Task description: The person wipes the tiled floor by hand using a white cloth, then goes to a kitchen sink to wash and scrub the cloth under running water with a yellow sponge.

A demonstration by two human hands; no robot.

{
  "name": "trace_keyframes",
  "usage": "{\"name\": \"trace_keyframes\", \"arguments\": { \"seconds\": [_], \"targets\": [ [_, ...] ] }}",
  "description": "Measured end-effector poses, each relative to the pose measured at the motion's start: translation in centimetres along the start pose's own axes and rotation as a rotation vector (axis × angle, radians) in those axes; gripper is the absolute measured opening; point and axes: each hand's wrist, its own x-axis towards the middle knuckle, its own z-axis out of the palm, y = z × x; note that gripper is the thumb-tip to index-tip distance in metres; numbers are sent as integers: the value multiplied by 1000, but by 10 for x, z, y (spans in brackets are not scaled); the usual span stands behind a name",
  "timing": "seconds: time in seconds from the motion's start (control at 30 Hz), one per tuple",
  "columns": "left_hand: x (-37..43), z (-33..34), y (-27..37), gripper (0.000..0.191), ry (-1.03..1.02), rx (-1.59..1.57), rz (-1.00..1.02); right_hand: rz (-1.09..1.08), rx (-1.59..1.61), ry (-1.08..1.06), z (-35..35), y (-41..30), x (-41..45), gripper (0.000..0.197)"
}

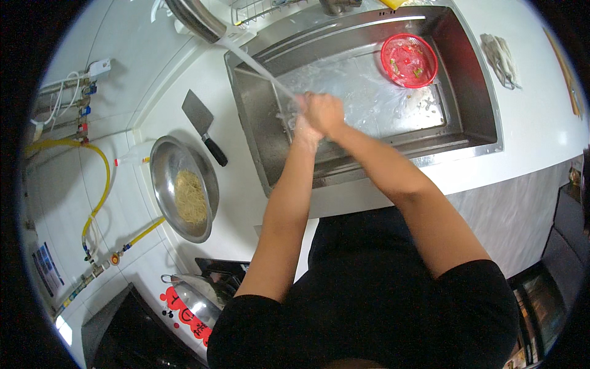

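My right hand [326,111] is curled over my left hand [308,128] above the left part of a stainless steel sink [251,115]. A stream of water [262,69] from the metal faucet [198,18] runs down onto both hands and splashes around them. The left fingers are mostly hidden behind the right hand, and blur hides where the fingers meet. No other object shows between the hands. In the sink's far right part stands a red plastic colander [409,60] with small green and red scraps in it.
Left of the sink lie a cleaver [203,124] with a black handle and a tilted steel bowl [161,184] holding pale yellow shreds [191,197]. A grey cloth [500,60] rests on the right counter. A wire rack [267,10] stands behind the sink; a steel lid [198,295] is at lower left.
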Motion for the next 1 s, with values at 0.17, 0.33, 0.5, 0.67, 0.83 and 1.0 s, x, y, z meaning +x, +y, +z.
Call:
{"name": "trace_keyframes", "arguments": {
  "seconds": [0.17,0.33,0.5,0.67,0.83,1.0],
  "targets": [
    [-2,4,18,38,-118,22,-124,135,70,-83,-2,-25,-14,41],
    [5,-70,66,36,-235,206,40,-148,129,62,-25,-50,-11,33],
    [-15,43,26,33,248,47,-126,41,5,-55,-27,-36,-12,35],
    [-26,38,38,42,333,61,-104,-2,61,-82,-13,-23,1,40],
    [-39,51,34,42,188,139,-39,84,293,-201,-29,-6,23,41],
    [-72,43,51,35,81,325,87,35,943,-405,-41,7,35,24]
  ]
}}
